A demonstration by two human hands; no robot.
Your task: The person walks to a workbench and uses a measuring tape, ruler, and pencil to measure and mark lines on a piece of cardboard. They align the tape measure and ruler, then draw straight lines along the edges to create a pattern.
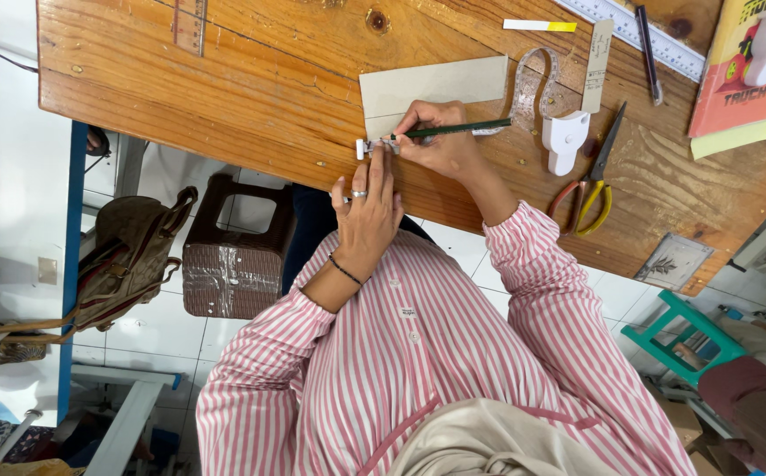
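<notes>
My left hand, with a ring and a thin black wristband, presses its fingertips on a narrow clear ruler that lies along the lower edge of a grey cardboard sheet. My right hand grips a green pencil, its tip down at the ruler beside the left fingertips. Both hands rest near the front edge of the wooden table. The ruler's middle is hidden under the fingers.
A white tape dispenser and scissors with red and yellow handles lie right of my hands. A long ruler, black pen and yellow-red book sit far right. Below the table stand a brown stool and a bag.
</notes>
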